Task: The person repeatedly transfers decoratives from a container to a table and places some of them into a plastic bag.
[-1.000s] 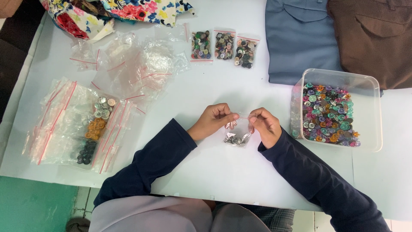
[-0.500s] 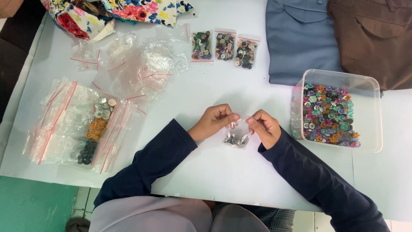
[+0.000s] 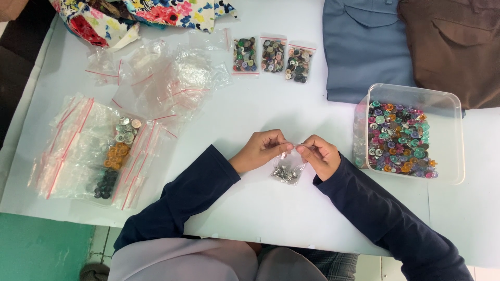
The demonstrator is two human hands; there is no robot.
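Left hand [image 3: 259, 149]: pinches the left top corner of small clear bag [image 3: 285, 171], keeping its mouth level.
Right hand [image 3: 319, 154]: pinches the right corner.
Bag: mid-table, silver buttons sagging low, left of clear tub [image 3: 449, 148].

Both arms wear long, dark navy sleeves [image 3: 182, 203] reaching the wrists, plain and unmarked; a pale lilac-grey garment [image 3: 177, 260] covers the lap; both hands are bare.

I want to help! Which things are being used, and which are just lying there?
In use: left hand, right hand, small clear bag of silver buttons.
Lying about: tub of coloured buttons, three filled button bags, empty bags, folded shirts.
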